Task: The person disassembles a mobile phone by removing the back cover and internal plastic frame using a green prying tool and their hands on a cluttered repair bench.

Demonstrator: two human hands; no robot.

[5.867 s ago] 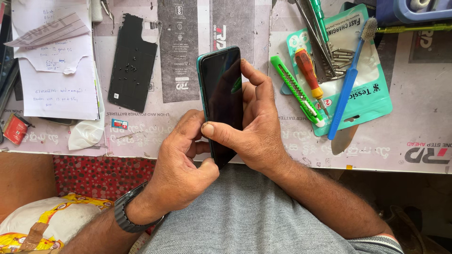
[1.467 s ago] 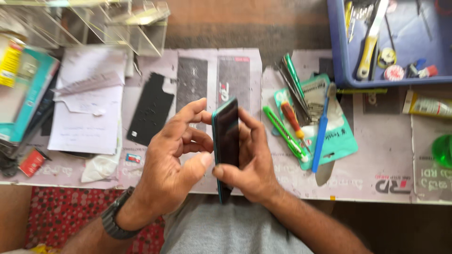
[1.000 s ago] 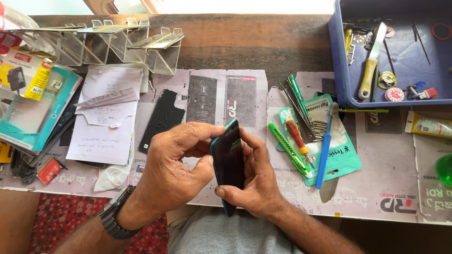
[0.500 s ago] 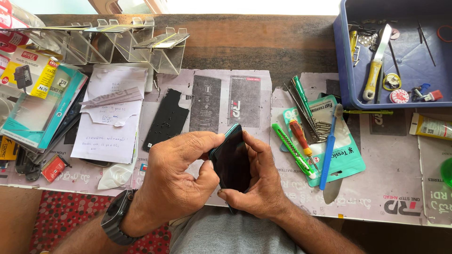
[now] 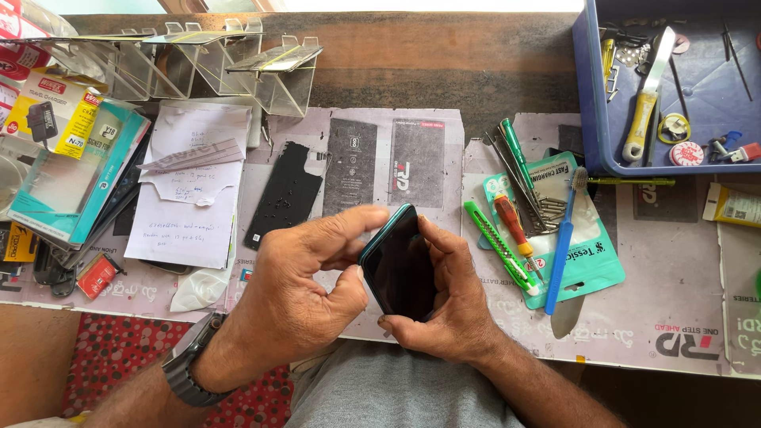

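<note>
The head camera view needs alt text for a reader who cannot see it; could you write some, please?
Both hands hold a dark smartphone above a cluttered workbench, the left hand at its edge, the right hand cradling it. A green utility knife and blue toothbrush lie alongside.

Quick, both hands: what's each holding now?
Left hand: closed, fingers on the dark phone.
Right hand: closed, cradling the same phone.

A dark wooden bench (image 5: 444, 71) fills most of the frame, its near part covered with pale printed paper sheets (image 5: 674, 277). Bright daylight falls on it from the top edge of the frame. At the lower left, below the bench edge, lies a red patterned cloth (image 5: 111, 357). A strip of brown surface (image 5: 32, 349) shows at the far lower left.
</note>
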